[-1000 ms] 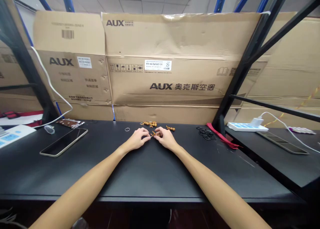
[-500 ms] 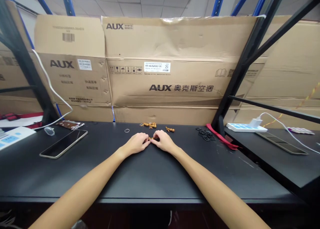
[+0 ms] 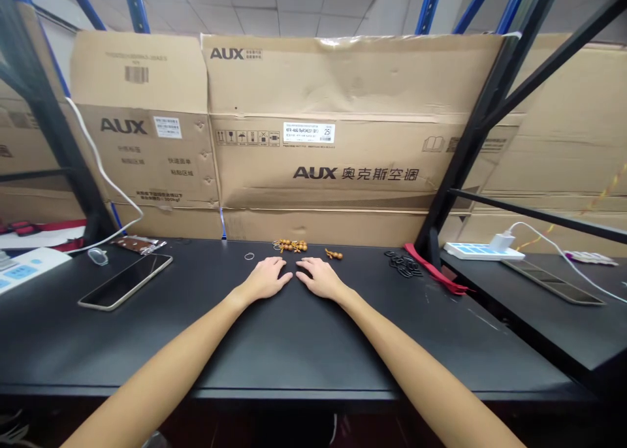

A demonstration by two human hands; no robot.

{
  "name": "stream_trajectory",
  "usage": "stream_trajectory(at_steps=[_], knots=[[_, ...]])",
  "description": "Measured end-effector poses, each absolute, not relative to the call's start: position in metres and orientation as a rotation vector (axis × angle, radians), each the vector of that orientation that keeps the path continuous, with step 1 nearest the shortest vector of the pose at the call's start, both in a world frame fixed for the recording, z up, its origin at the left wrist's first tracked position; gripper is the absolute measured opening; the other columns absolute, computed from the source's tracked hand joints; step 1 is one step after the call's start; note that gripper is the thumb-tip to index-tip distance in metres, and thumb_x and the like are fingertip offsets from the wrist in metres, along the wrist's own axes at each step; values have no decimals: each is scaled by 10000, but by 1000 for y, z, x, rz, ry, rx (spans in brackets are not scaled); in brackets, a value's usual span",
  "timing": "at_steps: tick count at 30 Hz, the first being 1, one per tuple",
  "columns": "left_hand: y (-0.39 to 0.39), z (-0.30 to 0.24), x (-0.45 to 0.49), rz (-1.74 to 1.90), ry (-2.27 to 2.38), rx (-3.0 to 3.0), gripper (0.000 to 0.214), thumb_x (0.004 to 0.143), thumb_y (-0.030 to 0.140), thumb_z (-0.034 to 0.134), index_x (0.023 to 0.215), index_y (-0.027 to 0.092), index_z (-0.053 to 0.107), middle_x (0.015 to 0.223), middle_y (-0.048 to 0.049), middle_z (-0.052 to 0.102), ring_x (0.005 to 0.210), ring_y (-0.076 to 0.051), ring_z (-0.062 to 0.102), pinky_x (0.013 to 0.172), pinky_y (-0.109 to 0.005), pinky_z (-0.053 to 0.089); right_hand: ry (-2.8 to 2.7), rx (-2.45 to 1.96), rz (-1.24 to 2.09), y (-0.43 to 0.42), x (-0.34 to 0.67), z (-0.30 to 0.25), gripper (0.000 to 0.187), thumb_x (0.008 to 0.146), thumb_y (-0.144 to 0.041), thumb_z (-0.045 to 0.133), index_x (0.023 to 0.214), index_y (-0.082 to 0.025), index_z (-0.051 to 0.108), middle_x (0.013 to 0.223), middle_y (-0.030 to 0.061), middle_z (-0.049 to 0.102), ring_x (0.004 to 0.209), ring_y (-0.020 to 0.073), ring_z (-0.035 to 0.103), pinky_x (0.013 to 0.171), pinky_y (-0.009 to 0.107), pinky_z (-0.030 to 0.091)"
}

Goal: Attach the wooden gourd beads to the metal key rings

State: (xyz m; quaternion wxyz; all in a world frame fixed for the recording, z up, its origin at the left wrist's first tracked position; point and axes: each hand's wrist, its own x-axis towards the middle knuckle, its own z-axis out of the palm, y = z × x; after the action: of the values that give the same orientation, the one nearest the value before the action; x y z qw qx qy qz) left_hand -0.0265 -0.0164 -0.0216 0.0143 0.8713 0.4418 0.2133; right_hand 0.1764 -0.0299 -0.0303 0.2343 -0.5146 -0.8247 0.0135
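My left hand (image 3: 267, 278) lies palm down on the black table, its fingers stretched out and the thumb pointing inward. Opposite it, my right hand (image 3: 319, 277) rests the same way, with a narrow gap between the two. Neither holds anything. Just beyond the fingertips is a small cluster of golden-brown gourd-shaped pendants (image 3: 292, 245) with cords and a ring at its left end. A single gourd pendant (image 3: 334, 255) lies behind my right hand. To the left of the cluster, near my left fingers, sits a thin metal ring (image 3: 249, 256).
Right of the hands lie several black loops (image 3: 403, 264) beside a red strap (image 3: 435, 270). A phone (image 3: 126, 281), a small brown packet (image 3: 138, 243) and a white power strip (image 3: 29, 269) occupy the left side. Cardboard (image 3: 318, 193) walls off the back; a black metal frame (image 3: 453, 174) stands at right.
Both hands were pinched together around a small golden-brown piece. They have come slightly apart with fingers spread, and that piece no longer shows between them.
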Motion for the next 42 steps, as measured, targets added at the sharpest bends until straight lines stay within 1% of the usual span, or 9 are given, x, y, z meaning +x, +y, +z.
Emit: stream_trajectory(at_steps=[4, 9, 16, 20, 23, 28, 31, 38, 42], knots=[[-15, -23, -27, 669, 1356, 2723, 469, 890, 492, 404, 1163, 147, 565, 1303, -157, 518, 1229, -286, 451, 1025, -432, 340, -2276, -1421, 94, -25, 178, -35, 446, 900, -463, 426, 1253, -223, 554, 1372, 83, 473, 1284, 242, 402, 1077, 407, 293], [-16, -21, -26, 637, 1369, 2751, 480, 896, 490, 393, 1174, 137, 560, 1302, -163, 517, 1234, -292, 445, 1022, -441, 344, -2290, -1467, 140, -26, 178, -33, 532, 888, -531, 408, 1298, -209, 513, 1420, 90, 412, 1332, 275, 334, 1101, 450, 245], [-16, -22, -27, 667, 1357, 2753, 450, 892, 477, 411, 1152, 148, 573, 1288, -157, 529, 1222, -285, 458, 1023, -432, 345, -2278, -1464, 160, -28, 178, -30, 508, 887, -513, 424, 1285, -213, 525, 1418, 92, 414, 1332, 272, 336, 1100, 454, 247], [-14, -23, -27, 665, 1350, 2762, 456, 895, 480, 403, 1157, 147, 570, 1296, -158, 522, 1220, -284, 456, 1022, -437, 345, -2267, -1465, 160, -29, 177, -30, 503, 882, -519, 430, 1278, -226, 531, 1413, 80, 424, 1329, 274, 341, 1098, 452, 254], [-14, -23, -27, 662, 1341, 2760, 468, 893, 488, 397, 1156, 142, 571, 1296, -167, 520, 1221, -294, 454, 1022, -445, 341, -2272, -1480, 159, -29, 177, -29, 506, 884, -511, 430, 1283, -215, 529, 1415, 87, 419, 1330, 282, 338, 1100, 453, 252], [-18, -19, -26, 609, 1374, 2771, 478, 901, 482, 383, 1174, 134, 564, 1301, -167, 517, 1228, -294, 449, 1023, -435, 341, -2267, -1468, 152, -28, 178, -31, 498, 881, -510, 442, 1276, -221, 534, 1410, 83, 427, 1324, 274, 350, 1096, 449, 261], [-19, -18, -26, 601, 1377, 2779, 490, 902, 486, 377, 1178, 126, 562, 1299, -176, 515, 1227, -297, 449, 1021, -437, 343, -2280, -1472, 153, -28, 179, -31, 518, 885, -518, 425, 1289, -209, 523, 1416, 86, 418, 1329, 276, 341, 1099, 448, 256], [-17, -19, -26, 586, 1385, 2780, 485, 903, 493, 373, 1186, 146, 557, 1307, -159, 511, 1238, -284, 441, 1028, -426, 337, -2284, -1480, 134, -28, 177, -30, 534, 887, -524, 411, 1290, -192, 523, 1411, 95, 424, 1325, 276, 345, 1100, 430, 256], [-19, -17, -25, 529, 1459, 2736, 531, 892, 528, 362, 1211, 144, 543, 1331, -153, 491, 1251, -289, 420, 1040, -426, 312, -2216, -1590, 63, -27, 181, -27, 535, 880, -521, 422, 1273, -177, 535, 1400, 95, 440, 1330, 278, 329, 1102, 418, 237]])
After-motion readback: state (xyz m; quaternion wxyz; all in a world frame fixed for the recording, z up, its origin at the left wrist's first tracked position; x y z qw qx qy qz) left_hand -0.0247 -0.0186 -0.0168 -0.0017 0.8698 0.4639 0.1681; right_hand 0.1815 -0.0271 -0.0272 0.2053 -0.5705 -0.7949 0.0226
